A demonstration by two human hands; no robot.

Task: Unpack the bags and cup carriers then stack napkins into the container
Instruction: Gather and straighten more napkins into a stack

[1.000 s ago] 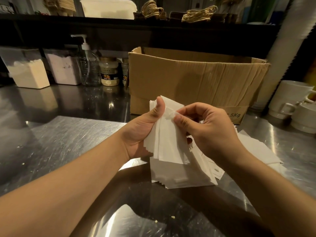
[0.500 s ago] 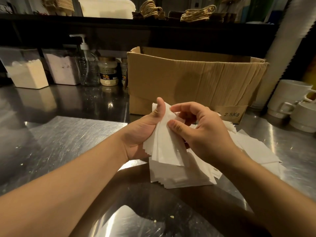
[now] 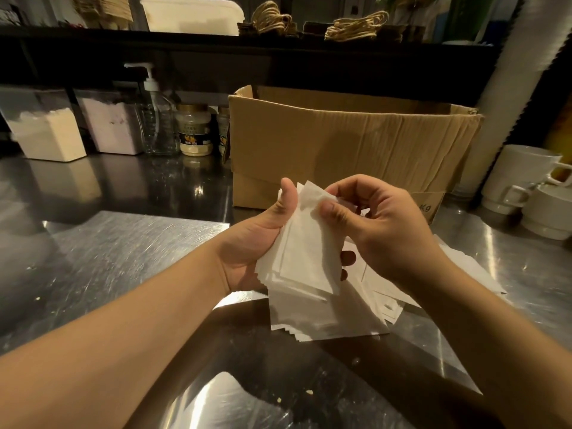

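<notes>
Gripping napkin stack (image 3: 305,258): left hand (image 3: 247,243), thumb pressed on | right hand (image 3: 380,230) pinching top napkin's corner

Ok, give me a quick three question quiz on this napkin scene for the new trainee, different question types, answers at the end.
1. True or false: the left hand holds a bundle of napkins.
2. What is the right hand doing? A) pinching the bundle's top napkin B) lifting a mug C) pressing the pump bottle
3. Fill in: behind the hands stands an open ____ box.

Key: 1 true; 2 A; 3 cardboard.
</notes>
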